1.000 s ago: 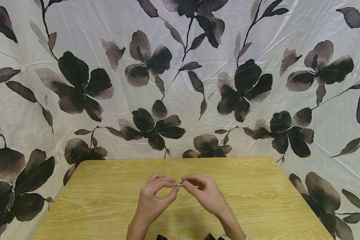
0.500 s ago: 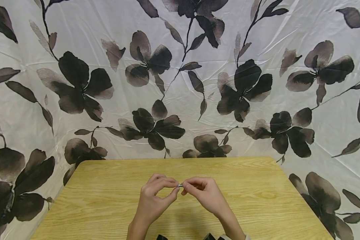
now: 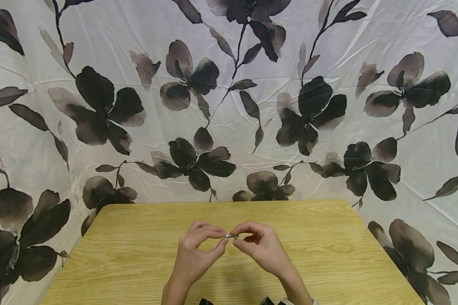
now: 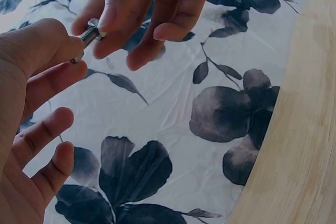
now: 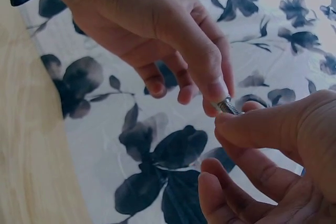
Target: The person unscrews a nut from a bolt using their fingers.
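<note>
A small silver bolt [image 4: 90, 36] with a threaded shank spans the gap between the two hands, above the table. My left hand [image 3: 198, 250] pinches one end of it between thumb and forefinger, its other fingers loosely bent. At the opposite end, a small metal nut [image 4: 94, 23] sits on the thread. The thumb and forefinger of my right hand [image 3: 261, 245] hold this nut from two sides. In the right wrist view, the bolt's threads [image 5: 229, 107] show between the fingertips, which partly cover both ends.
A yellow wood-grain table [image 3: 137, 228] lies under the hands. Behind it hangs a white cloth [image 3: 252, 135] with dark printed flowers. Small black objects [image 3: 266, 301] show at the bottom edge of the head view.
My right thumb and forefinger have shifted round the bolt's end, and now stand slightly wider apart, with the nut showing between them. The left hand keeps its hold, almost still.
</note>
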Tool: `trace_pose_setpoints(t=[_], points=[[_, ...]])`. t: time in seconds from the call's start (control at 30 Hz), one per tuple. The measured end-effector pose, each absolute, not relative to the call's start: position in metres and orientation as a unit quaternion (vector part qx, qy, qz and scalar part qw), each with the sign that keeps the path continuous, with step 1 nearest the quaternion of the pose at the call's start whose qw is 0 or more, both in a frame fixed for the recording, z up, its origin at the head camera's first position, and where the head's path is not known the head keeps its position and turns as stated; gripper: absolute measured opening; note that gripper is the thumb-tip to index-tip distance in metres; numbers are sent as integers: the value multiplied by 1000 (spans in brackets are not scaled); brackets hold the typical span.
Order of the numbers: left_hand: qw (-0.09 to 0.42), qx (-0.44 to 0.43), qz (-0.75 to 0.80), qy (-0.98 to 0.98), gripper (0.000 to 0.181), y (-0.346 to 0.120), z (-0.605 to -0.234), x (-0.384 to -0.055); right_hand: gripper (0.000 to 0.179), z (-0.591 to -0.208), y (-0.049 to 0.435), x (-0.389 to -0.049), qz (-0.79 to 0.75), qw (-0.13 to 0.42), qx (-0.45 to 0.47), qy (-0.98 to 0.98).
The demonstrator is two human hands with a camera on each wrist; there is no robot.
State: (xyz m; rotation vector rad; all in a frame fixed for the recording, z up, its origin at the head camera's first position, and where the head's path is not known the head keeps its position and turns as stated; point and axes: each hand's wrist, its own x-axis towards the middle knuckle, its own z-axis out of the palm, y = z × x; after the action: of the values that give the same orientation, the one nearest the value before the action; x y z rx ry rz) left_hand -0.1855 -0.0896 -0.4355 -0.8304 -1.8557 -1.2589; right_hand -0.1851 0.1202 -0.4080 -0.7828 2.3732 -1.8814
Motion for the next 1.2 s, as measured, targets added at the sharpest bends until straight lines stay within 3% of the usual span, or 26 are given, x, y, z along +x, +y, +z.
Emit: trace_pose_setpoints(t=[0.27,0.47,0.77,1.2], points=[[380,-327,-488,-714,32,-90,-435,-186,46,-408,120,-187,-608,21,-264,748],[377,-325,-487,-718,32,-90,-434,-186,40,-407,121,-188,-610,56,-210,762],[380,-329,-487,-715,32,-90,-432,-185,34,-408,121,-189,-613,73,-212,758],[376,-316,-483,-724,30,-92,-434,-185,25,-404,121,-185,-608,53,-201,766]])
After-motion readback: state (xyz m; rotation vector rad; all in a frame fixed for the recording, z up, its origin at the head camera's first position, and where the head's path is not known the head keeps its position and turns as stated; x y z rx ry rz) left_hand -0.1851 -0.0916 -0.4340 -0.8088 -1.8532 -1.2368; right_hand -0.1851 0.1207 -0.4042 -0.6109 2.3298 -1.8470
